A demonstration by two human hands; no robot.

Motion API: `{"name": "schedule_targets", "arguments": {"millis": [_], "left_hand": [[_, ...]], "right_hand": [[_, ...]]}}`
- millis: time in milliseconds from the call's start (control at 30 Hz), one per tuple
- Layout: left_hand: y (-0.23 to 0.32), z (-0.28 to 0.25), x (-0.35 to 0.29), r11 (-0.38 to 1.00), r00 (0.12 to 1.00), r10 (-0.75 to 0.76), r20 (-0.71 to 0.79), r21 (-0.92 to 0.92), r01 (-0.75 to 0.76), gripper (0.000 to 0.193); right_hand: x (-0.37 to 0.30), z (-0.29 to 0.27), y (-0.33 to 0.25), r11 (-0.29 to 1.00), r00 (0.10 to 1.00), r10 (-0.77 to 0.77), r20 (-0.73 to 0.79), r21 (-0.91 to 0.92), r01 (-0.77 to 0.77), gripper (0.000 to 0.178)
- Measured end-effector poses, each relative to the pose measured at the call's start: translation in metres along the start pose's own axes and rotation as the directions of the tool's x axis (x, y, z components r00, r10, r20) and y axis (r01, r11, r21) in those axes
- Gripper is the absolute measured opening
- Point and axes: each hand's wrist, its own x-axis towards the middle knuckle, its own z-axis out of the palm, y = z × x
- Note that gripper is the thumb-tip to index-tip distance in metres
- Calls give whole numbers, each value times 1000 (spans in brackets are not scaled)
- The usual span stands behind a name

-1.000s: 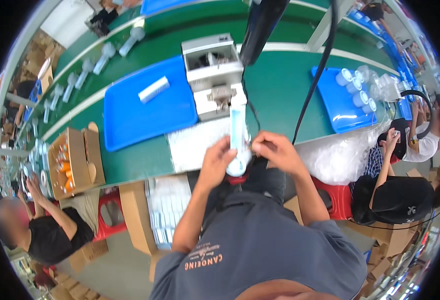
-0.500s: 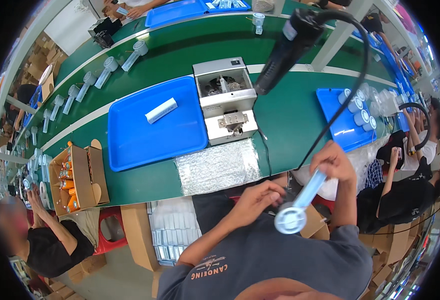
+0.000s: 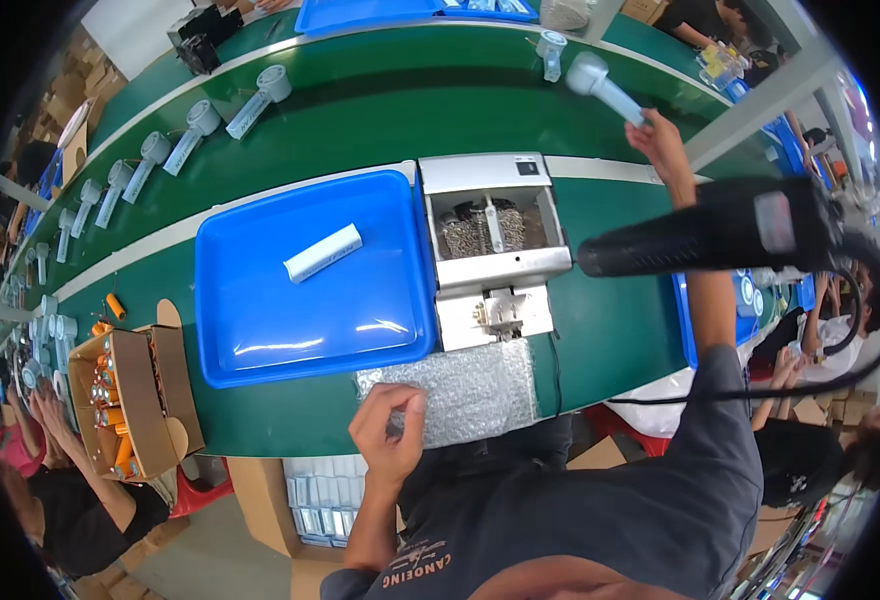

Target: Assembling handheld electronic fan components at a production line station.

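Note:
My right hand (image 3: 658, 142) reaches out over the far right of the green bench. Its fingers grip the handle end of a light-blue handheld fan (image 3: 615, 98), whose round head points away to the upper left. My left hand (image 3: 390, 428) is above the silver bubble-wrap mat (image 3: 475, 395) at the bench's near edge. Its fingers are curled, thumb to forefinger; anything between them is too small to make out. Beyond the mat stands a silver screw feeder (image 3: 495, 225) with many small screws inside. A black electric screwdriver (image 3: 700, 240) hangs in front of my right forearm.
A blue tray (image 3: 315, 355) holding a white tube-shaped piece (image 3: 323, 253) lies left of the feeder. Further left stands a carton (image 3: 135, 400) of orange cylinders. Several fans line the far belt (image 3: 390, 100). Another blue tray (image 3: 688, 315) lies partly behind my right arm.
My right hand has carried the fan from near my chest to the far belt. My left hand has moved left, over the mat. The view has shifted, and the screwdriver hangs more level.

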Motion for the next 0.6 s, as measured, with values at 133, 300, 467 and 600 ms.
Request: {"name": "schedule_targets", "arguments": {"millis": [133, 300, 467, 600], "left_hand": [[-2, 4, 6, 1000, 1000, 24, -6, 3, -24, 6], [3, -11, 11, 988, 997, -73, -11, -135, 71, 4], [4, -36, 88, 900, 973, 201, -117, 414, -136, 21], [-29, -30, 148, 562, 937, 309, 165, 763, -319, 45]], "right_hand": [[114, -15, 7, 995, 995, -12, -95, 100, 22, 37], [196, -55, 6, 964, 975, -136, -178, 203, 172, 33], [134, -16, 22, 983, 976, -33, -215, 169, 70, 47], [32, -1, -13, 468, 977, -212, 2, -878, 103, 34]]}}
